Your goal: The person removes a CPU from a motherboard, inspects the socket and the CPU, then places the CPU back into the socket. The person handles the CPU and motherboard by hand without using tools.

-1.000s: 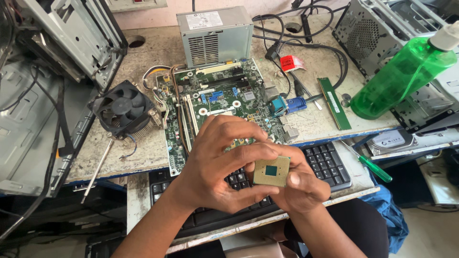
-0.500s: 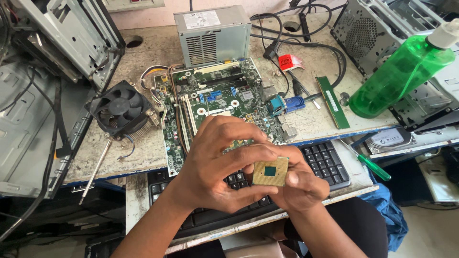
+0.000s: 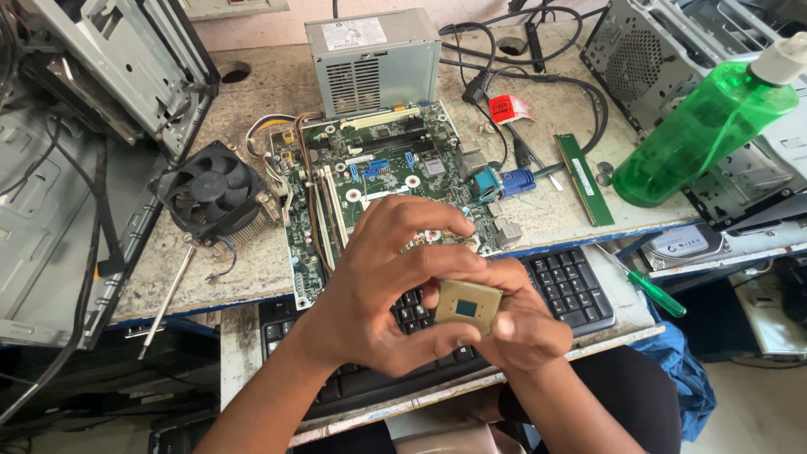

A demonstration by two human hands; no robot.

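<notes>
Gold processor chip (image 3: 467, 306) between both hands' fingers (image 3: 420, 262)

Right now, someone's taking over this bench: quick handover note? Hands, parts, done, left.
Left hand: wrapped over the right, fingertips on the chip's edges.
Right hand: under the chip, supporting it.
Chip: square processor, held above the keyboard, contact side up, not seated.
Motherboard: flat on the bench behind the hands. Cooler fan lies off to its left, RAM stick and screwdriver to its right.
Done: cooler and chip are off the board.
Left: chip is not in a socket; cooler not mounted.
</notes>
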